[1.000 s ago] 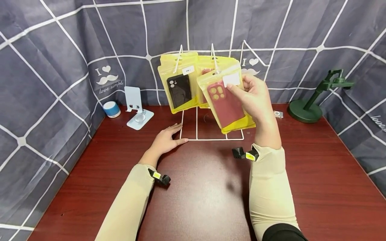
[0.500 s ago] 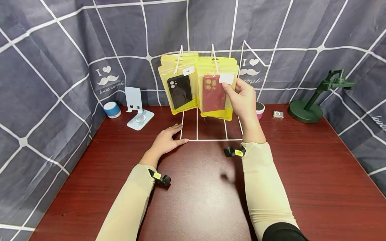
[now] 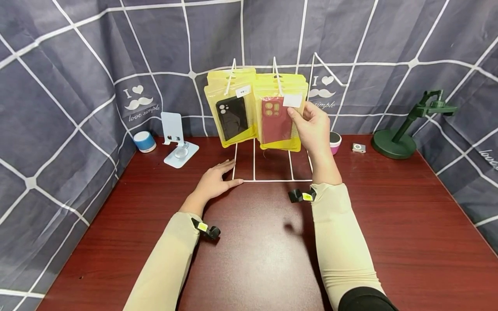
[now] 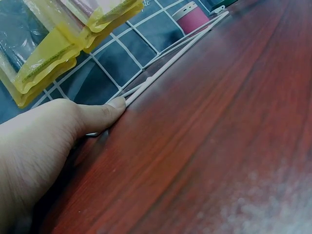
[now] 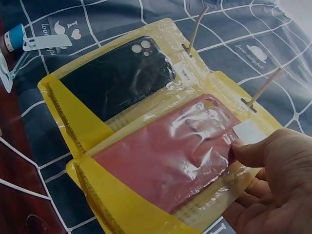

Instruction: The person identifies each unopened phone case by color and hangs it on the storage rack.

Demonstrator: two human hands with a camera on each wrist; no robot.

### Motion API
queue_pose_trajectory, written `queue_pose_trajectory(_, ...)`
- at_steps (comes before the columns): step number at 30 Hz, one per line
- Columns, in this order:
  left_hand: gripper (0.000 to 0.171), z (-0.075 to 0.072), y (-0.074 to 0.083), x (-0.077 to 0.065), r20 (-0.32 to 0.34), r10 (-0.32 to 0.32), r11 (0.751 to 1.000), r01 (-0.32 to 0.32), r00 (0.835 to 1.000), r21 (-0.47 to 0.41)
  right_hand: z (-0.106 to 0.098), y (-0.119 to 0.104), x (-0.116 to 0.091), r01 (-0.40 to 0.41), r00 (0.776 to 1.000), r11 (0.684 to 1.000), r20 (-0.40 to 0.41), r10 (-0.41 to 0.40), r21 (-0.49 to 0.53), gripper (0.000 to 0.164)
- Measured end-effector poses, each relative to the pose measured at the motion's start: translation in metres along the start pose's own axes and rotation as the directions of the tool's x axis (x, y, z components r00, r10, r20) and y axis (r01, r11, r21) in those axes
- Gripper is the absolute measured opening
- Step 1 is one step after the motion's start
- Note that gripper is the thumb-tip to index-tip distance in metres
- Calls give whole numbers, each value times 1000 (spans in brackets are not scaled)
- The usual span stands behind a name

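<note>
My right hand (image 3: 314, 129) pinches the right edge of a yellow zip bag with a red phone case (image 3: 275, 123) inside, thumb on the front below a white label (image 5: 249, 131). A hook (image 5: 265, 87) of the white wire rack passes through the bag's hanging slot. Left of it, another yellow bag with a black phone case (image 3: 233, 119) hangs on its own hook, with more bags behind both. My left hand (image 3: 213, 181) rests at the left corner of the rack's base (image 3: 272, 180), its thumb (image 4: 105, 114) against the front wire.
A third hook (image 3: 330, 68) sticks out at the right without a bag. Along the back stand a blue speaker (image 3: 144, 141), a light-blue phone stand (image 3: 179, 147), a pink speaker (image 3: 335, 142), a small silver player (image 3: 359, 148) and a green stand (image 3: 397, 142). Grey cloth walls surround the table.
My right hand has moved left with the red phone case's bag, which now hangs on the middle hook, straighter than before. The left hand has stayed on the rack.
</note>
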State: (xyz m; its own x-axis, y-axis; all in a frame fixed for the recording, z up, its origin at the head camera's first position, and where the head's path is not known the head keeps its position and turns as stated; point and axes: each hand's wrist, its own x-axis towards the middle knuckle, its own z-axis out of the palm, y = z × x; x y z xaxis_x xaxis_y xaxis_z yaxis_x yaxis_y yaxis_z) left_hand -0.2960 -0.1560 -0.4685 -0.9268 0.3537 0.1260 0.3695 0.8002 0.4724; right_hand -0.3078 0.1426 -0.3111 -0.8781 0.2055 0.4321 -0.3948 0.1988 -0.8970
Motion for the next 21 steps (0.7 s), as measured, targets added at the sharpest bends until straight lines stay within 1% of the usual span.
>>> queue_pose_trajectory(5,83,1,0,0,-5,1,1000,-1,1000,-1,0,-1,1,-1,1000,1000,-29,0,-16,27)
queue_pose_trajectory(14,85,0,0,-1,10,-9,1000,9,1000,4,-2,-1,1,-25,999,1000,-31,26,5,26)
queue_pose_trajectory(21,85,0,0,-1,4,-3,1000,3,1000,11,-4,-2,2,-51,998,997,-36,53,57,23)
